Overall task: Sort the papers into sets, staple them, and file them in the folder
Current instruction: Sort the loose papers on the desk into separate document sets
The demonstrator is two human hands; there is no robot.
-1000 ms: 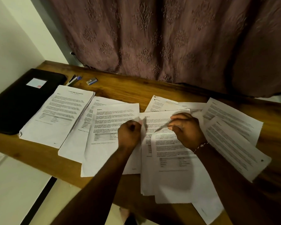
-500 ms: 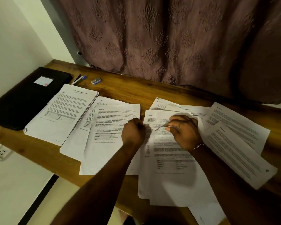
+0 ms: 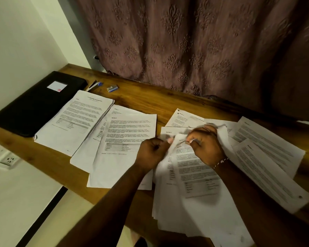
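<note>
Black folder point(image 3: 34, 104) is parked at far left against the wall, with a thick paper stack point(image 3: 73, 122) touching its right edge. The roomiest bare wood on the table point(image 3: 168, 104) is the strip along the back. Mid-frame, the left hand point(image 3: 152, 152) and right hand point(image 3: 206, 145) both have curled fingers pinching the top edge of a crumpled sheet point(image 3: 194, 168). It's on a pile point(image 3: 185, 220) hanging over the near edge.

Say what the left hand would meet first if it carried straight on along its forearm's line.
Probably the raised upper edge of the top sheet, which the left hand pinches opposite the right hand. Beyond that lies a flat printed page on the desk. Depth is unclear.
</note>
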